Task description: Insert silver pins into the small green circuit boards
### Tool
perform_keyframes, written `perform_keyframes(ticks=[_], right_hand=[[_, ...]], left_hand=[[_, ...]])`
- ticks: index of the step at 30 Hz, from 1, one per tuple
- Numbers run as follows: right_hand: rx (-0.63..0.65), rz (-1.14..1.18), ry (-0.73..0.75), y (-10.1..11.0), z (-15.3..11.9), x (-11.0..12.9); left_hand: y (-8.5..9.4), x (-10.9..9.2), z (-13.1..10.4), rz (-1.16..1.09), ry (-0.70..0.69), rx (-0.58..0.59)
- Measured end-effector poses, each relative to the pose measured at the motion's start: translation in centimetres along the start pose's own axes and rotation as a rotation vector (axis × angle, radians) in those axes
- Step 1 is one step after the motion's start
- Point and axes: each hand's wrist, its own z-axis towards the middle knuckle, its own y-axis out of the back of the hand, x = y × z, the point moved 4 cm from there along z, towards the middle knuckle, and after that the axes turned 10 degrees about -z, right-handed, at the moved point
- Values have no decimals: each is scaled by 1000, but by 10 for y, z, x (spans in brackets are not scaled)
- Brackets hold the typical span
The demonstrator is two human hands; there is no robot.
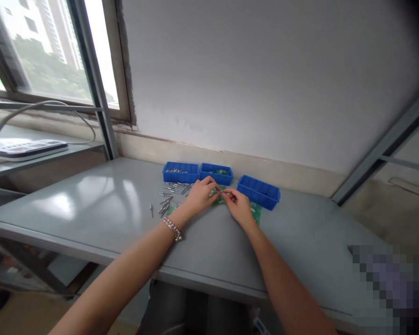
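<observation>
My left hand (203,193) and my right hand (238,204) meet above the table, fingertips pinched close together. Between them is a slim metal pin (220,191), gripped from both sides; its ends are mostly covered by fingers. Loose metal pins (165,204), each with a thicker section and a thin stem, lie scattered left of my left hand. Green sheet-like material (256,211) shows on the table under and beside my hands. A beaded bracelet (173,229) circles my left wrist.
Behind my hands stand three blue bins: the left bin (180,177) holds small metal parts, the middle bin (216,179) something green, the right bin (258,197) a few dark bits. The grey table (91,209) meets a wall. A white device (31,149) sits on a side shelf.
</observation>
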Motion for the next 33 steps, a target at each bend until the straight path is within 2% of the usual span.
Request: perform_keyframes(ticks=[4,7,11,14,16,19,23,33], right_hand=[[-24,-12,-14,2,1,-1],[-18,-27,-14,3,1,0],[-10,-49,-7,2,0,0],[-8,-61,-6,2,0,-2],[-5,-67,-7,1,0,-3],[-2,-72,-10,1,0,-4],[0,-69,-2,2,0,-2],[13,-90,-12,2,0,-2]], left_hand=[[21,20,5,-57,92,-154],[43,47,6,-125,246,-320],[66,90,-4,-399,535,-599],[71,114,-16,-661,701,-765],[73,123,-24,-757,795,-841],[74,128,-33,-832,876,-900],[75,129,-38,-849,921,-915],[82,131,-40,-805,906,-995]])
